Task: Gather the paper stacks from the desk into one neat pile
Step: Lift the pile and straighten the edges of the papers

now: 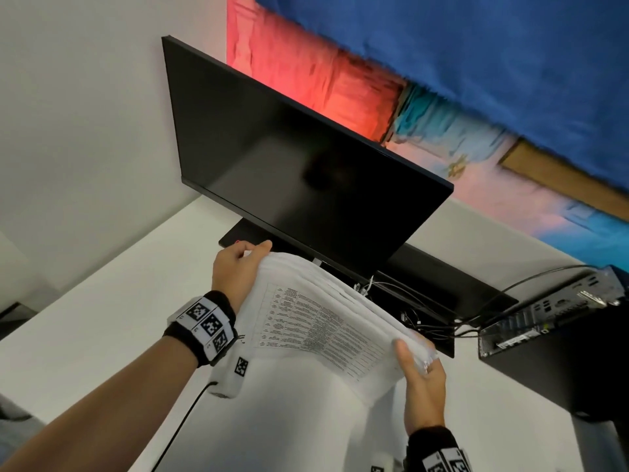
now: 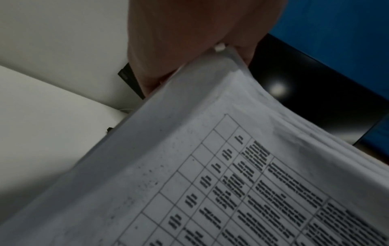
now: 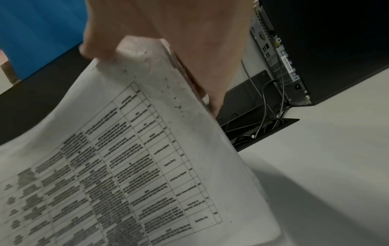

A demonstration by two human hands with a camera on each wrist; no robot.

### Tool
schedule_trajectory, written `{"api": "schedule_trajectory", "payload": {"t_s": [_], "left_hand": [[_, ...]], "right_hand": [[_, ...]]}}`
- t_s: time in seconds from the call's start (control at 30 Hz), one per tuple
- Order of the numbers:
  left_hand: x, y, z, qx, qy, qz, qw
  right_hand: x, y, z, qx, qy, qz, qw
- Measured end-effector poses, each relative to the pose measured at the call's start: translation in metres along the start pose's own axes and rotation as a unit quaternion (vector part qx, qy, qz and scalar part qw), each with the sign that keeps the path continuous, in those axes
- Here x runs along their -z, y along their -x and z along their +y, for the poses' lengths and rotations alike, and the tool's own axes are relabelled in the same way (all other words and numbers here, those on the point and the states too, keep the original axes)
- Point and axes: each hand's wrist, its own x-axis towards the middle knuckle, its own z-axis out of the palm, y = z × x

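A thick stack of white printed sheets (image 1: pixel 326 321) with a table of text on its top page is held up above the white desk (image 1: pixel 102 301), in front of the monitor. My left hand (image 1: pixel 238 267) grips its far left corner, thumb on the top edge. My right hand (image 1: pixel 420 366) grips the right end, thumb over the top page. The stack sags between the two hands. The left wrist view shows the stack (image 2: pixel 210 166) close up under my left hand (image 2: pixel 185 41). In the right wrist view my right hand (image 3: pixel 168 41) pinches the corner of the sheets (image 3: pixel 126 149).
A dark monitor (image 1: pixel 299 158) stands just behind the paper on a black base. A black computer case (image 1: pixel 561 335) with cables (image 1: pixel 476 301) lies at the right on the desk. A white wall rises at the left. Bare desk surface lies below the stack.
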Motion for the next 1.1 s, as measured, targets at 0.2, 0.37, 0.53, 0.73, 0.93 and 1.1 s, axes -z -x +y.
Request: {"api": "schedule_trajectory", "payload": {"t_s": [0.2, 0.37, 0.53, 0.73, 0.93, 1.1], "left_hand": [[-0.005, 0.011, 0.001, 0.013, -0.007, -0.040, 0.999], [-0.009, 0.010, -0.002, 0.005, -0.012, -0.001, 1.000], [-0.008, 0.012, -0.005, -0.018, -0.029, -0.024, 0.999], [0.009, 0.013, -0.028, 0.051, -0.080, -0.126, 0.987], [-0.004, 0.021, -0.040, 0.069, -0.073, -0.105, 0.989], [-0.014, 0.024, -0.018, 0.002, -0.006, -0.085, 0.996]], "right_hand": [[0.000, -0.005, -0.002, -0.025, -0.041, 0.036, 0.998], [-0.004, -0.012, -0.015, -0.040, -0.045, 0.045, 0.997], [-0.004, -0.021, -0.013, -0.045, -0.020, 0.081, 0.995], [0.008, -0.015, 0.007, -0.033, 0.018, 0.021, 0.999], [0.001, -0.011, 0.027, -0.092, 0.089, 0.037, 0.991], [0.003, -0.016, 0.001, -0.051, 0.008, 0.077, 0.996]]}}
